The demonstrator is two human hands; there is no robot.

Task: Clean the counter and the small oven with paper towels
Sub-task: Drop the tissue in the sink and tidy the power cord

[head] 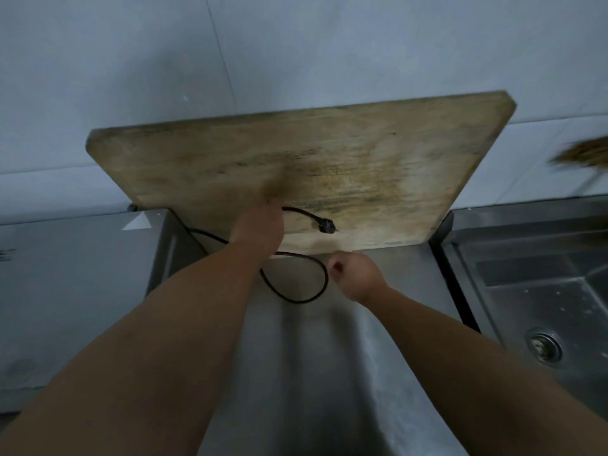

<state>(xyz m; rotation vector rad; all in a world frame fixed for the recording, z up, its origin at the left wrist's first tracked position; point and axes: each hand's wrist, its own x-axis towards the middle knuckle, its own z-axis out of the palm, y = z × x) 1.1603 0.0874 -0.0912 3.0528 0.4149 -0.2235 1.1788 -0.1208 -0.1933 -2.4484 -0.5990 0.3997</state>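
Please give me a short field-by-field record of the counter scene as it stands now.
surface: steel counter
board: worn wooden board leaning tilted against the tiled wall
cord: black cord looped on the counter, its plug lying against the board's lower part
left hand: left hand at the board's lower edge, by the cord; grip unclear
right hand: right hand closed in a fist just above the counter; any contents hidden
sink: steel sink to the right, with a drain
paper towels: none visible
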